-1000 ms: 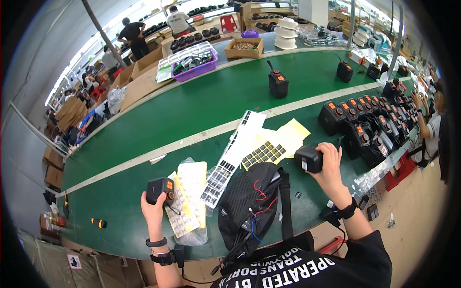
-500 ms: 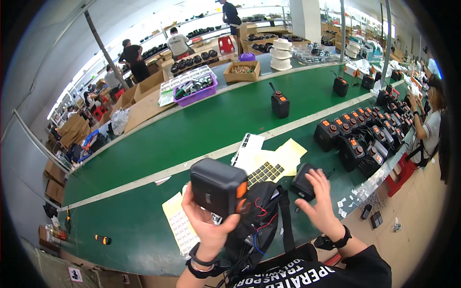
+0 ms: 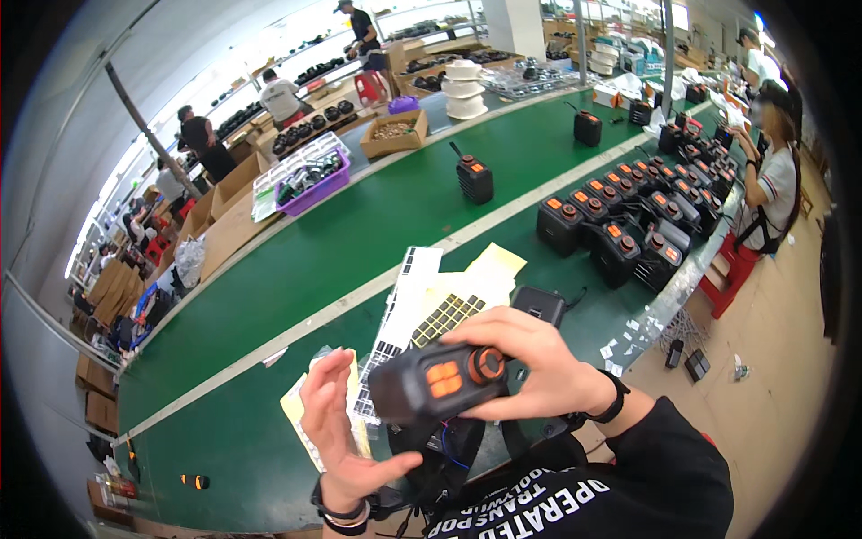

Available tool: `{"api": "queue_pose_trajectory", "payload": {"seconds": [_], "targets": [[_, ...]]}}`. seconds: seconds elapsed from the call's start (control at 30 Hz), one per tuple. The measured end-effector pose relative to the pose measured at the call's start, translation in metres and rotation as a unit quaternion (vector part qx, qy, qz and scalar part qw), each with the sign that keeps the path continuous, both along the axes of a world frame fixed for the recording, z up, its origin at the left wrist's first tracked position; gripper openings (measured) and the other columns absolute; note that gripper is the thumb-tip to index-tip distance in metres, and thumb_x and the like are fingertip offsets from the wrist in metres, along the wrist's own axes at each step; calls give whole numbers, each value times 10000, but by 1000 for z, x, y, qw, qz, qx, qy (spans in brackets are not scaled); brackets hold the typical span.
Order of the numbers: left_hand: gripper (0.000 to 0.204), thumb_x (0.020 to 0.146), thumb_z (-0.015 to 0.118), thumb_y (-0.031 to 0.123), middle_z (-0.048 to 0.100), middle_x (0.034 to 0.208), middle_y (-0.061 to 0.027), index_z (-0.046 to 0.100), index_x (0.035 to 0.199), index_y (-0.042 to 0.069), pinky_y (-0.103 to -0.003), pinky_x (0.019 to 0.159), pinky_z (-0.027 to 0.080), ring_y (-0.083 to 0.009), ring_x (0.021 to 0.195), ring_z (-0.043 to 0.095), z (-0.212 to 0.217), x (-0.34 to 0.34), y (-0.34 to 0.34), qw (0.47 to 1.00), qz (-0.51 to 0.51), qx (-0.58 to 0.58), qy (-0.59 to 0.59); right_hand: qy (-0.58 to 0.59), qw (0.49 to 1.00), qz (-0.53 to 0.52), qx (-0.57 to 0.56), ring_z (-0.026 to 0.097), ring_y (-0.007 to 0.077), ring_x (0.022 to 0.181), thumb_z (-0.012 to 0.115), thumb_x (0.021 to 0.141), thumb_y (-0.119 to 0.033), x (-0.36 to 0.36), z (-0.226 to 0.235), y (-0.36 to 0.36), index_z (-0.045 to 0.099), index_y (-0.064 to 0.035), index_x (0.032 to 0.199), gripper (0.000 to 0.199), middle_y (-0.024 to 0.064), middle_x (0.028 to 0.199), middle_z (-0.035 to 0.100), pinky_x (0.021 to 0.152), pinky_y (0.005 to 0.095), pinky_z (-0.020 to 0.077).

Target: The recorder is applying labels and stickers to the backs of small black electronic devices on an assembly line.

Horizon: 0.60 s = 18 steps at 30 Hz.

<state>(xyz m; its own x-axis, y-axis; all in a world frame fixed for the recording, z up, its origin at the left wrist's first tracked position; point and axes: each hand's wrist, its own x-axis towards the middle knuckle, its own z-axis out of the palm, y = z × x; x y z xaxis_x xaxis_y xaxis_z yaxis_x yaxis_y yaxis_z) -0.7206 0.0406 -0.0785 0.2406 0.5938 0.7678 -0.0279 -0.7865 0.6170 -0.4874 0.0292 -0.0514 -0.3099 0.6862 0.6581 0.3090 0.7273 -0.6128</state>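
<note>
My right hand [image 3: 549, 370] grips a black boxy device [image 3: 409, 395] by its right end, thumb below and fingers over the top. The device lies tilted, its face with orange buttons and an orange-ringed knob turned up. Close by its left end is my left hand [image 3: 337, 440], fingers stretched and apart, holding nothing. Beneath the device, a black bag [image 3: 440, 458] with loose wires is partly hidden. Beyond it lie a yellow sheet of dark square stickers [image 3: 449, 319] and a white sheet [image 3: 418, 269]. Another black box [image 3: 539, 305] sits just behind my right hand.
Rows of similar black devices [image 3: 620, 189] crowd the right of the green table, with white scraps [image 3: 628, 337] along its edge. One device [image 3: 473, 180] stands on the far green strip. A purple basket [image 3: 314, 189] is beyond. A person [image 3: 768, 171] works at the right.
The device has passed from my left hand to my right and turned, bringing its orange buttons into view. My left hand has opened. The whole view has shifted to the right.
</note>
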Motion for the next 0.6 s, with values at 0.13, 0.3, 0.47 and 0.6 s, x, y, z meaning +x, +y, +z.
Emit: {"api": "queue_pose_trajectory", "payload": {"seconds": [0.13,0.3,0.47,0.6], "targets": [[807,515,877,218,492,1134,-198,479,1206,95,-366,788,484,-304,970,562,28,-3,-2,974,-90,33,207,-18,997,78,-1,565,289,861,766,598,-171,-2,8,-9,545,-8,1120,590,135,952,559,743,345,471],[674,517,853,172,573,929,-139,548,1111,86,-289,637,467,-235,791,574,33,-1,-13,974,-115,-17,193,-16,990,135,-42,537,286,798,781,597,-231,-2,8,-16,542,7,1109,613,129,874,543,703,340,441],[656,518,843,194,570,913,-140,538,1082,58,-277,626,430,-215,763,540,15,2,-19,983,-121,-55,127,5,985,151,-79,548,265,808,785,612,-253,-3,12,-18,555,-1,1084,582,120,878,554,717,328,444],[684,611,788,257,489,986,-145,429,1147,30,-289,730,398,-202,861,477,-2,13,-22,991,-79,-107,-26,96,973,126,-167,577,182,885,794,619,-242,-8,9,-12,567,-11,1121,597,84,963,595,770,275,455]]}}
